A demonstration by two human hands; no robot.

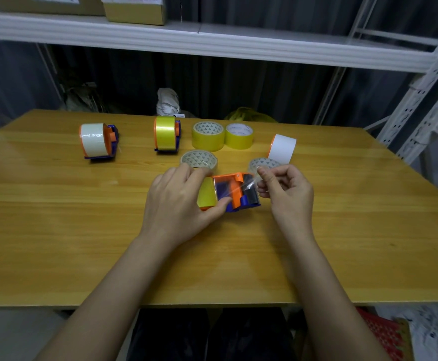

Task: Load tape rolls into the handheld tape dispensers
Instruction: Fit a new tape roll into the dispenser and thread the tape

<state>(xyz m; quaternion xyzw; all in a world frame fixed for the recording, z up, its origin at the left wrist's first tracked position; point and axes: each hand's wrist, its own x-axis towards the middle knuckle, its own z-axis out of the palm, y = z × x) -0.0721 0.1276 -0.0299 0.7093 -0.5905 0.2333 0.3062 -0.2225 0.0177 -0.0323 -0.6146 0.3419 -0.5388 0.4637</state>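
An orange and blue tape dispenser (235, 192) with a yellow tape roll (207, 195) in it lies at the middle of the wooden table (56, 230). My left hand (179, 201) grips the dispenser and roll from the left. My right hand (285, 190) pinches the clear free end of the tape (249, 184), drawn across the dispenser's front. Two loaded dispensers stand further back, one with white tape (97, 140), one with yellow tape (166, 134).
Loose rolls lie behind the hands: two yellow (208, 136) (239, 136), two clear (199, 158) (261, 162) and one white, standing on edge (282, 148). A white metal shelf (212, 40) with cardboard boxes hangs over the table's far side. Rack posts (426, 100) stand at right.
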